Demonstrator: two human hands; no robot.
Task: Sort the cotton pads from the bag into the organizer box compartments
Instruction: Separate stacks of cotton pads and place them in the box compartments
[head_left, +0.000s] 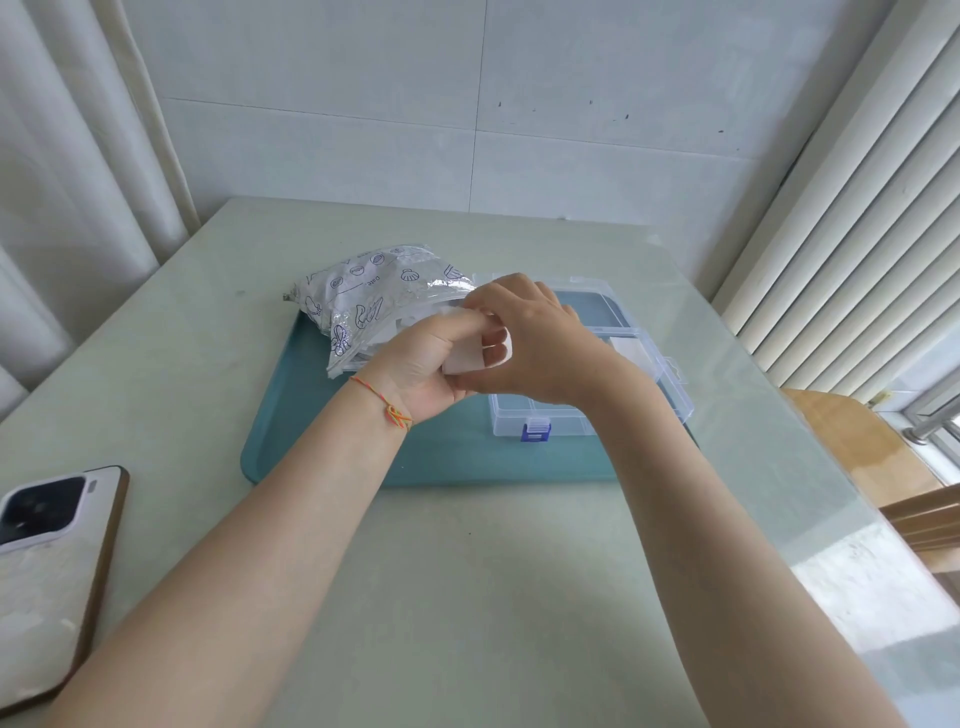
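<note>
White cotton pads (475, 358) are bunched between your two hands right now, held just above the teal tray (291, 431). Your left hand (423, 364) has its fingers curled around the little stack from below, and your right hand (524, 338) is pinching at the top of it, fingers bent over. The silvery bag (363, 296) lies at the tray's far left corner, mouth facing your hands, with more pads showing inside. The clear organizer box (566, 415) sits on the tray's right side, lid open, blue latch (535, 432) at its near edge; one pad (631, 347) lies in a right-hand compartment. A phone (47, 561) rests face down near the table's (467, 597) left edge.
</note>
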